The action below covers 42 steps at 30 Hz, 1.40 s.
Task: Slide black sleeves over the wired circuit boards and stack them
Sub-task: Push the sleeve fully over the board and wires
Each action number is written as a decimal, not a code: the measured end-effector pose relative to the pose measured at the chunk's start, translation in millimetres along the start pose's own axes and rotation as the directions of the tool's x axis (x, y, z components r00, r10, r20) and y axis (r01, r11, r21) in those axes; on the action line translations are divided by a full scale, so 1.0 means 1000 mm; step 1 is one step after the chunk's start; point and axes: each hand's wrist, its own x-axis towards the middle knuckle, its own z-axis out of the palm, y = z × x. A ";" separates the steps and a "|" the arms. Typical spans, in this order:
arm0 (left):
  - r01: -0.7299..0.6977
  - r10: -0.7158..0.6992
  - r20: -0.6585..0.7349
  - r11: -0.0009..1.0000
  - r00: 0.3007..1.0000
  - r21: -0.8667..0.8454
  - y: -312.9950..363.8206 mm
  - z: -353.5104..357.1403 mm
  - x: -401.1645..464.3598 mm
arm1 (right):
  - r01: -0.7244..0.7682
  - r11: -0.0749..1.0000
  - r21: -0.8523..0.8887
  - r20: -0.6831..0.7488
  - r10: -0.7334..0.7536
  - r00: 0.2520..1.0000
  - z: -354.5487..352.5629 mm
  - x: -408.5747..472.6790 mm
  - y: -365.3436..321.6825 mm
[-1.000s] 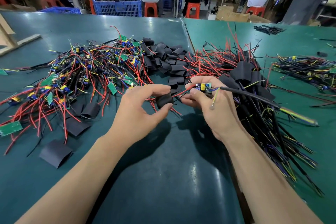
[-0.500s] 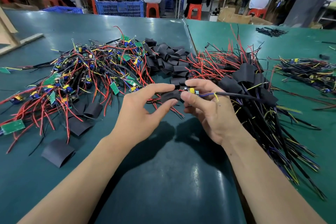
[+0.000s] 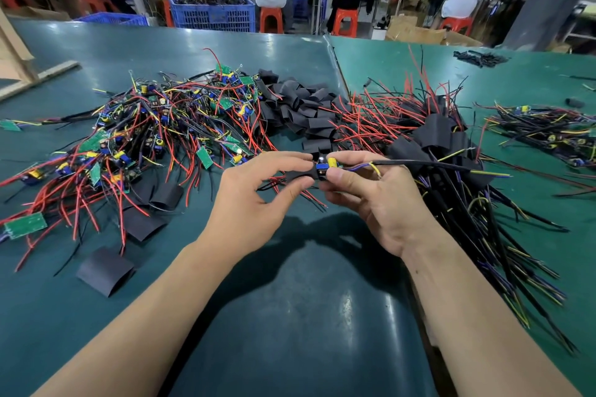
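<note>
Head view puts the small wired circuit board (image 3: 326,166), with its blue block and yellow capacitor, right at the centre, held above the dark green surface (image 3: 290,316) between my two hands. My right hand (image 3: 380,200) pinches the board, thumb below and forefinger curled over the top, and the board's black cable with blue and yellow leads (image 3: 419,165) runs out to the right over that hand. My left hand (image 3: 248,203) pinches the flat black sleeve (image 3: 298,175) between thumb and forefinger, its open end touching the board's left end; I cannot tell how far the board has entered. Thin red and black leads (image 3: 309,195) trail down from under the sleeve.

Just beyond my hands lies a heap of loose black sleeves (image 3: 303,106). To its left sprawls a tangled pile of bare green boards with red, black and yellow wires (image 3: 145,138), and a few flat black sleeves (image 3: 104,271) lie apart on the surface near its front edge. To the right sits a stack of boards already sleeved in black (image 3: 442,138), their cables fanning toward me. Farther right lies another, smaller bundle of wired boards (image 3: 548,132). At the far side, people sit on orange stools (image 3: 270,19) beside a blue plastic crate (image 3: 213,11).
</note>
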 end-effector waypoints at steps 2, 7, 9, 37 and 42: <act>0.011 -0.011 -0.011 1.000 1.000 -0.012 -0.001 0.000 0.000 | 0.005 1.000 -0.030 0.003 -0.005 1.000 -0.002 0.000 -0.001; 0.013 -0.013 -0.010 0.999 1.000 -0.042 -0.003 0.003 -0.001 | -0.011 1.000 -0.010 0.021 0.011 1.000 -0.003 0.001 0.000; 0.010 -0.011 -0.011 0.997 1.000 -0.074 -0.003 0.003 -0.001 | -0.031 0.999 0.013 0.027 0.030 0.999 -0.003 0.001 -0.001; -0.135 0.134 0.036 0.990 0.990 0.027 -0.003 0.004 -0.002 | -0.097 0.994 -0.045 0.094 0.101 0.990 -0.005 -0.001 0.001; -0.173 0.169 0.039 0.979 0.985 0.112 -0.003 0.002 -0.002 | -0.081 0.996 -0.032 0.084 0.083 0.993 -0.003 0.000 0.006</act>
